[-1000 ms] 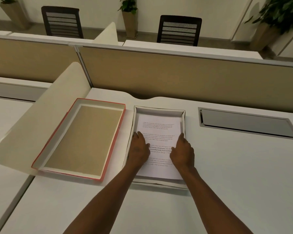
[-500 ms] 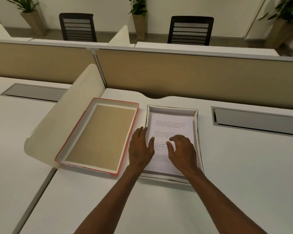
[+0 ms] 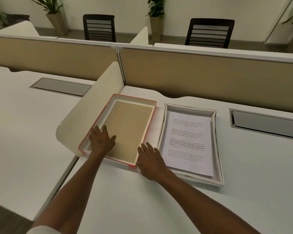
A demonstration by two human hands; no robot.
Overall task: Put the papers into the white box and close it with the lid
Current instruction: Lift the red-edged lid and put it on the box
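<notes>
The white box (image 3: 216, 144) lies on the desk right of centre, with printed papers (image 3: 188, 144) flat inside it. Left of it lies the lid (image 3: 134, 105), upside down, red outside with a tan inner face. My left hand (image 3: 101, 141) rests with spread fingers over the lid's near left corner. My right hand (image 3: 150, 161) lies fingers apart against the lid's near right corner, between lid and box. Neither hand grips anything.
A curved cream divider panel (image 3: 91, 107) stands right against the lid's left side. A tan partition (image 3: 210, 76) runs along the desk's far edge. Grey cable hatches (image 3: 267, 125) (image 3: 61, 86) are set into the desks. Chairs and potted plants stand beyond.
Both hands left the papers in the box and moved left onto the lid. The view swung left, so the box now sits to the right.
</notes>
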